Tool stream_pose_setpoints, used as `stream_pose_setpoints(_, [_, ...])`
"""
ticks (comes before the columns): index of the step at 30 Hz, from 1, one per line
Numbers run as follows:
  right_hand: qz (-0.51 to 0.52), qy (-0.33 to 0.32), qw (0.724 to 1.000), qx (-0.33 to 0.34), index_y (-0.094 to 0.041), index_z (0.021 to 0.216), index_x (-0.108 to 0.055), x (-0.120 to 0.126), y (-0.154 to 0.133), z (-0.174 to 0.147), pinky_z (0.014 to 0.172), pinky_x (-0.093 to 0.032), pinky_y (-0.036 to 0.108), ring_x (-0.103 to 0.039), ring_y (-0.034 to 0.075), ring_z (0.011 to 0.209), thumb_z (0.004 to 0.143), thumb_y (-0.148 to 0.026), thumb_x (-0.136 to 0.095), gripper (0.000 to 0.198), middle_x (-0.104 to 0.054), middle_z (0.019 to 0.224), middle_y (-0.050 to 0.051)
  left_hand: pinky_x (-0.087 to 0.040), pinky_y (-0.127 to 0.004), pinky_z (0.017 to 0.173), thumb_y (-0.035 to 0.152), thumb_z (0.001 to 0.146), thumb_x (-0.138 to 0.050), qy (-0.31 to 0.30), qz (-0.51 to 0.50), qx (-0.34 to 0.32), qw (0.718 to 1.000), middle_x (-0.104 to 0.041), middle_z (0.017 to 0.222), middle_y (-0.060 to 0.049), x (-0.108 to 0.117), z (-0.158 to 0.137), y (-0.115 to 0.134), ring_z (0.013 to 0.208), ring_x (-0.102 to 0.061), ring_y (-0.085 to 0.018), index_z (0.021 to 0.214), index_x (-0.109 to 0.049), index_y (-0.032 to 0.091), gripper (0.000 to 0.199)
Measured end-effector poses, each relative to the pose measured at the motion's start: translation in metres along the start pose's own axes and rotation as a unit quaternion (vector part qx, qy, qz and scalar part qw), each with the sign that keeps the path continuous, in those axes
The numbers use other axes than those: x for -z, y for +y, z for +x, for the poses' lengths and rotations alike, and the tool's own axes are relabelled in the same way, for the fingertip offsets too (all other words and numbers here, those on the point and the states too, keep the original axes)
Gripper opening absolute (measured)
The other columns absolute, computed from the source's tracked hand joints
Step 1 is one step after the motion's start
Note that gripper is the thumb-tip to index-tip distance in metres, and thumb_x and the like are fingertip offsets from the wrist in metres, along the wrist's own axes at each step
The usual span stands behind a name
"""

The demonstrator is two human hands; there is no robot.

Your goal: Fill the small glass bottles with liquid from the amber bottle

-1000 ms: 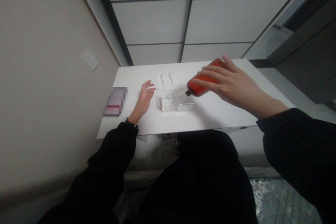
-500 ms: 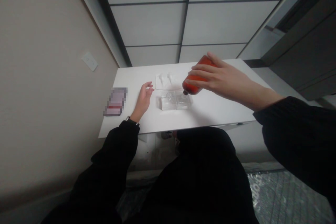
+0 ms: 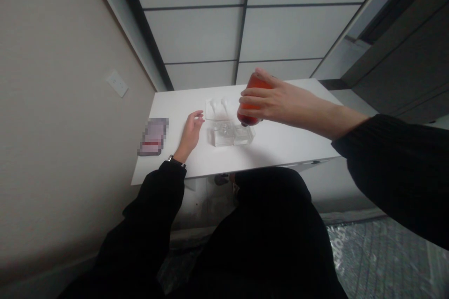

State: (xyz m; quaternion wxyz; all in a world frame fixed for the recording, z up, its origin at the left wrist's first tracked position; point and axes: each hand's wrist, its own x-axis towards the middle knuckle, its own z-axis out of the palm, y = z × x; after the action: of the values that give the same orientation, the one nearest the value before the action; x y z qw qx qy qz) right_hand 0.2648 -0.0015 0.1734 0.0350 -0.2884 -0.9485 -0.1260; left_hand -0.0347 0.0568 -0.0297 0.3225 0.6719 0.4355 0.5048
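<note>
My right hand (image 3: 264,99) is wrapped round a red-orange bottle (image 3: 258,81), which it holds tilted, neck down. The dark mouth of the bottle is just above a clear divided container (image 3: 224,139) on the white table. Whether liquid is flowing out is too faint to tell. My left hand (image 3: 191,130) rests on the table left of the container, fingers apart and holding nothing. Behind the container lies a small white tray (image 3: 209,113) with two white spoon-like pieces (image 3: 225,104) on it.
A blurred-out rectangular item, seemingly a phone (image 3: 154,135), lies at the table's left end. The white table (image 3: 294,135) stands between a wall with a socket (image 3: 117,84) at left and a panelled sliding door (image 3: 277,32) behind.
The bottle in my right hand has moved a little left over the container and stands more steeply neck-down. My left hand stays where it was. The view has shifted slightly.
</note>
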Motion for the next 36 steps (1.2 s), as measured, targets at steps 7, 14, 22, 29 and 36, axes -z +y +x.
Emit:
stream_pose_setpoints(7, [-0.050,-0.014,0.999,0.016,-0.021,0.117,-0.072,0.001,-0.004,0.007,0.135,-0.014,0.056,-0.061,0.021,0.127,0.103,-0.008,-0.050,0.030,-0.074,0.124,0.002,-0.052,-0.044,0.107,0.070,0.104,-0.043,-0.011,0.011,-0.006,1.000,-0.065,0.137,-0.014,0.000,0.001,0.000,0.112,-0.069,-0.023,0.133,-0.059,0.021,0.059])
stream_pose_setpoints(14, [-0.160,-0.044,0.984,0.056,-0.024,0.109,-0.074,0.013,-0.011,0.016,0.126,-0.034,0.054,-0.066,0.018,0.114,0.100,-0.004,-0.050,0.032,-0.075,0.113,-0.001,-0.052,-0.043,0.106,0.067,0.104,-0.043,-0.009,0.018,0.002,1.000,-0.066,0.135,-0.014,0.000,0.002,-0.002,0.111,-0.069,-0.023,0.130,-0.060,0.021,0.056])
stream_pose_setpoints(22, [-0.190,-0.035,0.980,0.047,-0.023,0.112,-0.075,0.010,-0.005,0.009,0.119,-0.040,0.055,-0.067,0.021,0.114,0.098,-0.008,-0.056,0.028,-0.076,0.119,0.003,-0.053,-0.043,0.104,0.068,0.104,-0.044,-0.005,0.020,-0.001,1.000,-0.067,0.133,-0.014,0.001,0.003,-0.005,0.107,-0.069,-0.023,0.128,-0.062,0.021,0.055])
stream_pose_setpoints(29, [-0.106,-0.002,0.994,-0.003,-0.029,0.129,-0.070,-0.007,0.013,-0.007,0.120,-0.032,0.074,-0.065,0.027,0.127,0.091,0.000,-0.054,0.050,-0.072,0.137,0.006,-0.053,-0.042,0.103,0.064,0.104,-0.045,-0.004,0.021,-0.001,1.000,-0.066,0.133,-0.015,0.002,0.004,-0.006,0.106,-0.069,-0.022,0.128,-0.062,0.020,0.053])
stream_pose_setpoints(36, [-0.033,0.020,0.996,-0.075,-0.028,0.135,-0.067,-0.033,0.023,-0.022,0.120,-0.028,0.079,-0.064,0.033,0.128,0.088,-0.002,-0.056,0.055,-0.072,0.138,0.011,-0.054,-0.042,0.103,0.060,0.104,-0.045,0.004,0.033,0.008,0.999,-0.067,0.130,-0.014,0.003,0.004,-0.007,0.104,-0.069,-0.022,0.127,-0.061,0.020,0.049])
